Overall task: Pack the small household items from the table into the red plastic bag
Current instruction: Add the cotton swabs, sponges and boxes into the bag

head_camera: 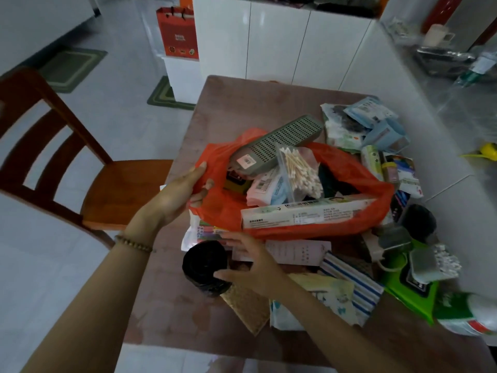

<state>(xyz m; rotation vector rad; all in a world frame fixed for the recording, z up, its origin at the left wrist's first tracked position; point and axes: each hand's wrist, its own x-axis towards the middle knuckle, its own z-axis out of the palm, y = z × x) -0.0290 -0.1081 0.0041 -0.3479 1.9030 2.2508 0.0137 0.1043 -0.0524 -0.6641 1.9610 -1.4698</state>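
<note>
The red plastic bag point(357, 173) lies open on the brown table point(228, 109). Inside it are a grey perforated case point(279, 142), a clear pack of cotton swabs point(301, 173), a pink packet and a long white box point(301, 212). My left hand point(183, 189) grips the bag's left rim and holds the mouth open. My right hand point(250, 262) hovers just in front of the bag, fingers spread, its thumb against a black roll of bin bags point(204, 265). Whether it grips the roll I cannot tell.
Loose items crowd the table's right side: blue packets point(376, 119), a green wipes pack point(411, 289), a striped pouch point(355, 284), another swab pack point(443, 261). A wooden chair point(88, 179) stands to the left. White cabinets point(282, 41) are behind the table.
</note>
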